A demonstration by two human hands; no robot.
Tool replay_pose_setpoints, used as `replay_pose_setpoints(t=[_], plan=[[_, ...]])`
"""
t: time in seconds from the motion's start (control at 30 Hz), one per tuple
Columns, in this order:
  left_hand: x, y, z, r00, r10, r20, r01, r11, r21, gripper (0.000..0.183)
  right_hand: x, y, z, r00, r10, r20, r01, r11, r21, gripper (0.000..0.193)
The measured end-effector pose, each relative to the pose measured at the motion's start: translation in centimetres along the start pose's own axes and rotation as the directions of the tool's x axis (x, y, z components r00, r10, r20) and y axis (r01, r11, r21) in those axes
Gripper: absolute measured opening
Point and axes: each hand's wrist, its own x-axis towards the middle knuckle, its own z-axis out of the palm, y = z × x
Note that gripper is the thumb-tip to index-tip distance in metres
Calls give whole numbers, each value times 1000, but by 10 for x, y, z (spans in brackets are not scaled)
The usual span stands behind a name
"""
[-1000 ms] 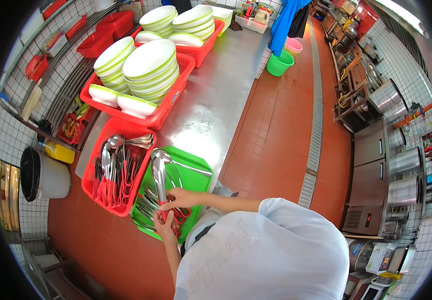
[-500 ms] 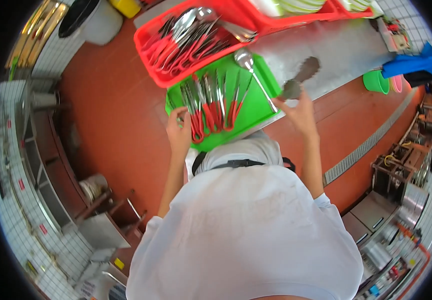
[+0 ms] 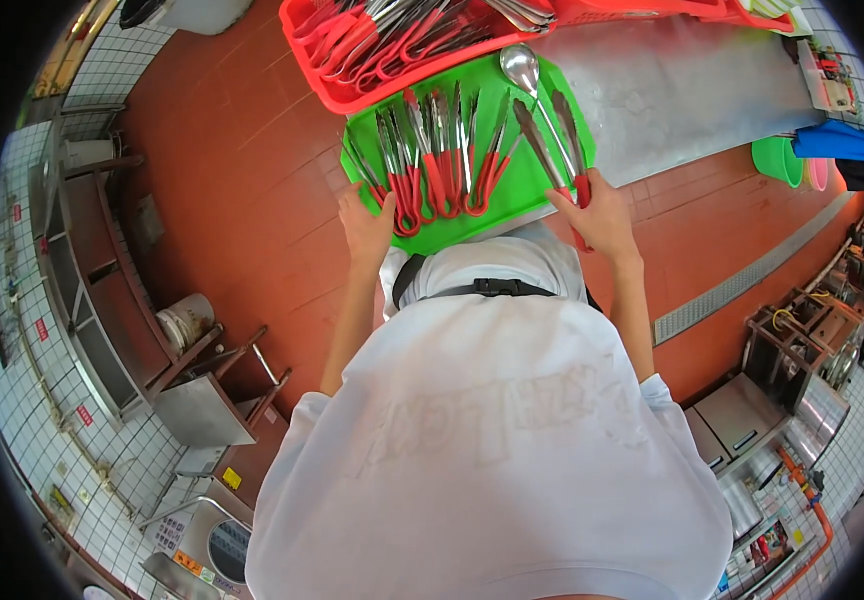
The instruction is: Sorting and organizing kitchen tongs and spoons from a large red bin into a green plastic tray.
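A green tray [image 3: 512, 195] lies in front of me. Across its middle stand several red-handled metal tongs [image 3: 432, 180] in a row, jaws pointing away. My left hand [image 3: 366, 222] is at the tray's left edge, thumb and fingers round the handle end of the leftmost tongs [image 3: 360, 162]; its palm hides that end. At the tray's right side my right hand [image 3: 604, 218] grips another pair of red-handled tongs [image 3: 574, 135], their two arms spread apart. A long-handled metal spoon [image 3: 520, 68] lies on the tray, its handle running behind the spread tongs.
A red basket [image 3: 337, 100] heaped with tongs borders the tray's far side. Beyond the right hand a metal table [image 3: 652, 100] extends. Green [image 3: 777, 160] and pink [image 3: 818, 175] buckets stand on the floor at the right. A metal shelf unit [image 3: 117, 300] lines the left.
My right hand has turned the tongs from a blurred sideways tilt to pointing away, over the tray's right side. My left hand has shifted onto the leftmost tongs. The whole view has moved slightly.
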Motion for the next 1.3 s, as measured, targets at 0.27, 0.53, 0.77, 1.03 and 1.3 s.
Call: replay_pose_setpoints(t=[0.27, 0.53, 0.77, 1.03, 1.3], plan=[[-2, 1, 0, 999, 44, 18, -46, 996, 76, 54, 12, -12, 38, 995, 25, 94, -7, 983, -181, 64], [1, -15, 4, 999, 53, -3, -52, 997, 52, 48, 27, -26, 58, 982, 104, 156, -61, 964, -259, 74], [1, -15, 3, 1000, 25, -7, -25, 1000, 11, 47, 40, -29, 71, 968, 87, 235, -37, 977, -209, 79], [1, -7, -1, 1000, 8, 15, -8, 999, 37, 46, 54, -33, 81, 968, 27, 248, -3, 995, -95, 74], [2, -14, 0, 999, 27, 19, -28, 999, 16, 41, 70, -33, 89, 934, -3, 357, 7, 1000, -12, 79]])
